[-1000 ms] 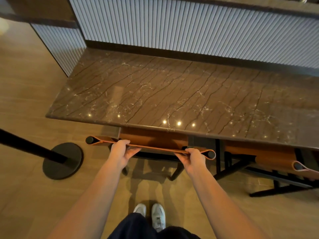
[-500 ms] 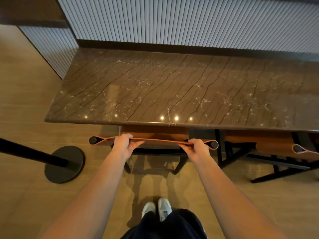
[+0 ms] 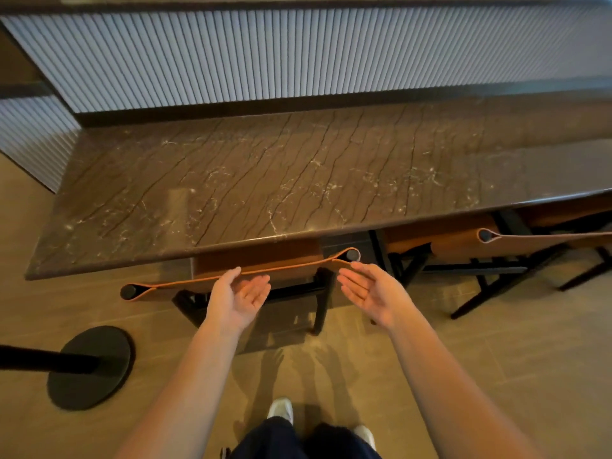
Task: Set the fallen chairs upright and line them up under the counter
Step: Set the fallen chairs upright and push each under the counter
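Saw the counter (image 3: 298, 180) filling the middle of the frame, its near edge slanting up to the right. Found the near chair (image 3: 255, 261) upright at lower centre, seat under that edge, backrest (image 3: 185, 286) just outside it and roughly parallel. Noted a second chair (image 3: 463, 242) upright at right centre, likewise tucked in, with a dark gap between the two. Spotted a stanchion base (image 3: 89, 367) at lower left, near the first chair's legs. Caught both hands with palms turned up and fingers straight, holding nothing: left hand (image 3: 236, 294) by the middle of the backrest's top edge, right hand (image 3: 371, 291) just beside its right post (image 3: 352, 255). Could not tell whether thumb or fingertips touched the leather. Judged the chair placed, with the remaining risks small. Feared a skewed chair from any one-sided nudge, a knock of the posts against the stone edge from pushing deeper, and soft leather giving under a push at its middle instead of moving the frame. Feared too a leg striking the base if shifted left, and uneven spacing against the second chair if left unchecked.
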`<state>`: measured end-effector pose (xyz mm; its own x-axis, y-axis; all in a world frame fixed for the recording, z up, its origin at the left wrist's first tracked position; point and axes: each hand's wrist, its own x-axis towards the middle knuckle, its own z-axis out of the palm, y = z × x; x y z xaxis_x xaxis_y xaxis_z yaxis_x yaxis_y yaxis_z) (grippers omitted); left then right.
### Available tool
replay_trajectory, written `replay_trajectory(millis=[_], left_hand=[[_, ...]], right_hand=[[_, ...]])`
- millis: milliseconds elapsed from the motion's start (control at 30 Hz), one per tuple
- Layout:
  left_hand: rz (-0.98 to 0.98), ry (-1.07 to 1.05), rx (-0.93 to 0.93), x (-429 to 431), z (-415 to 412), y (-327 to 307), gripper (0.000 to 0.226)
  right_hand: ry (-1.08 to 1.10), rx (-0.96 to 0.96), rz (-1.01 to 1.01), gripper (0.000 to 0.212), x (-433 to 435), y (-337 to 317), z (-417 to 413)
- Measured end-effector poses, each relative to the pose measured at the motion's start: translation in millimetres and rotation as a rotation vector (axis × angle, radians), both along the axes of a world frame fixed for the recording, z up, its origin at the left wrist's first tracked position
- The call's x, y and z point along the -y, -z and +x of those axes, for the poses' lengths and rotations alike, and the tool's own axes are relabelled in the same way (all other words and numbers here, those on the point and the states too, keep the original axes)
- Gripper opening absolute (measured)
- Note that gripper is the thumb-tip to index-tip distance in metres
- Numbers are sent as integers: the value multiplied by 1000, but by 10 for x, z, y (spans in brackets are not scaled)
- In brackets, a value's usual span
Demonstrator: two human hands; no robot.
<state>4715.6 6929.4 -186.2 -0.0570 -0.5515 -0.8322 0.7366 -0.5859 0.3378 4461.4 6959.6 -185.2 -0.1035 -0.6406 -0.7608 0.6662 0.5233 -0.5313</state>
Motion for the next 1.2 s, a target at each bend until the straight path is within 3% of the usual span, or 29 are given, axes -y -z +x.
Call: replay_trajectory(millis=[467,700,900,1200], left_hand=[[-186,102,-48,-803,-1987,-207,31],[-195,261,-27,-1074,-3075,-345,34],[-160,325,33,-817,-3821,-431,39],[-51,412,74,-89,-4782,-233,71]], right_hand=[[-12,-7,-107,30,-1129,-378,-2096],[73,-30,-116,25,-1578,-470,-3003],[132,-34,-80,29,-1395,-476,-3467],[219,-71,2,53,-618,-418,-4240]])
